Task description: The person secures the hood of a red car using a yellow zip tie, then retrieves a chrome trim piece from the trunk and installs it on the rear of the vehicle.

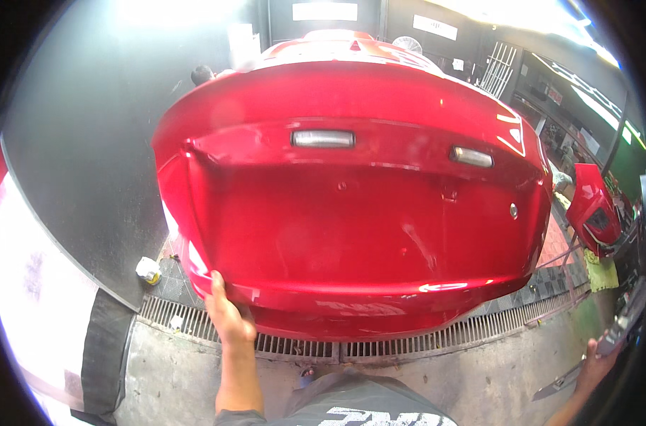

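Note:
A large glossy red trunk lid (pixel 294 227) fills the middle, with two small clear lamps (pixel 323 139) in its upper recess and a round hole at its right. At its lower left corner, my left hand (pixel 231 316) grips the edge, thumb up on the painted face and the other fingers hidden beneath. Far off at the lower right, my right hand (pixel 597 366) is closed on a long dark grey piece (pixel 625 323) that slants upward. Its kind I cannot make out so near the dark rim.
A slotted floor grate (pixel 401 346) runs under the trunk lid. To the right stands a red body panel (pixel 594 207) above a yellowish cloth (pixel 602 273). A white and yellow wad (pixel 148 270) lies by the left wall. Someone's head (pixel 203 74) shows behind the car.

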### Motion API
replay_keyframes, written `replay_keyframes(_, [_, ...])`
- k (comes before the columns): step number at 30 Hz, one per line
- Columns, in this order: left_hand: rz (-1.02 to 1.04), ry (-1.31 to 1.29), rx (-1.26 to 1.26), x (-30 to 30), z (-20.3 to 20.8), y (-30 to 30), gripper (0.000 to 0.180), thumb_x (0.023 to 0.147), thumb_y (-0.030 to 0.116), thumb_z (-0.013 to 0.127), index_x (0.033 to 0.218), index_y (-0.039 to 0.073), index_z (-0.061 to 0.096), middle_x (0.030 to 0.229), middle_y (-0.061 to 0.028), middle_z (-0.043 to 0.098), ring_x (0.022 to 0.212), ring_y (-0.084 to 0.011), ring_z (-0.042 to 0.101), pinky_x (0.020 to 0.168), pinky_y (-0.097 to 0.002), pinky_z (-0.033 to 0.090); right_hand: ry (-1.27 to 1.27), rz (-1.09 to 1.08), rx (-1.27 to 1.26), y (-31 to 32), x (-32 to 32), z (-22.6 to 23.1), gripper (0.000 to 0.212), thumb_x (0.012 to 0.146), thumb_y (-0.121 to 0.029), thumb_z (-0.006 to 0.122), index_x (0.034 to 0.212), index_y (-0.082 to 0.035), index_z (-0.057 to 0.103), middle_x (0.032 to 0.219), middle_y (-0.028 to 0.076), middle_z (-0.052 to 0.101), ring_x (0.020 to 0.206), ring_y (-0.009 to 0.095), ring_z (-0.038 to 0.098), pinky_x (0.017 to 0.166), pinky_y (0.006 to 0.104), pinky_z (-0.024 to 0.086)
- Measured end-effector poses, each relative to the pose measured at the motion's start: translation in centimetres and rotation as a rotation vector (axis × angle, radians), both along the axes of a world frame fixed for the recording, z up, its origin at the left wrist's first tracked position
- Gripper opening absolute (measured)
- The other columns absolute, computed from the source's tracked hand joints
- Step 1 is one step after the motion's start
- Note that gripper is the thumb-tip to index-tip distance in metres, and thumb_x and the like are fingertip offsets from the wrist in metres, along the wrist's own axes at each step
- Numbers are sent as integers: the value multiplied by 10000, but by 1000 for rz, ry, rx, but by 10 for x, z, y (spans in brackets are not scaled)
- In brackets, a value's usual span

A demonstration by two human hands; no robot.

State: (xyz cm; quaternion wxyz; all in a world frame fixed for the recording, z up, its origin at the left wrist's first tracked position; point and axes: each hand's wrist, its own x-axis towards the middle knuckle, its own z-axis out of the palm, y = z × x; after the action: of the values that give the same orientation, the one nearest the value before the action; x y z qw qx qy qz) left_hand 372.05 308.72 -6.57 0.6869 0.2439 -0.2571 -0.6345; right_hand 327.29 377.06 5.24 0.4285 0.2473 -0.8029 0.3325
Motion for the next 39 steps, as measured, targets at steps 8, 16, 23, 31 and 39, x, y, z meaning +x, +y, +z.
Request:
replay_keyframes(8, [-190,-289,236,28,-82,6,322,1108,447,647,906,196,637,711,89,579,516,-28,432,473,-246,282,391,363,594,-282,107,143,1060,763,-471,966,1611,-52,487,1319,196,646,1143,327,680,941,454,558])
replay_keyframes(16, [-296,-408,199,57,-86,-10,505,1080,466,705,680,245,492,580,132,389,483,-14,292,461,-278,203,520,529,670,-480,148,145,1044,465,-224,1008,1450,-142,675,1081,98,665,957,314,691,831,462,579])
replay_keyframes(23, [-221,-520,112,54,-83,-20,597,1065,505,714,610,222,451,597,130,374,530,-26,278,479,-292,206,165,893,808,-529,139,197,975,536,-168,946,1457,-42,652,1119,150,731,1021,310,718,957,411,557])
replay_keyframes(31, [-19,-408,-97,33,-8,-32,569,1107,411,682,610,208,494,613,149,392,545,-5,293,489,-293,195,-142,1055,867,-577,133,242,914,630,-161,921,1491,-39,641,1140,30,740,995,146,663,970,333,545])
replay_keyframes(39, [-152,-364,-166,37,48,-46,524,1120,329,670,639,202,506,618,146,404,539,11,303,487,-284,188,289,777,743,-590,119,250,910,658,-205,943,1485,-1,622,1296,181,734,1198,295,712,1069,408,541])
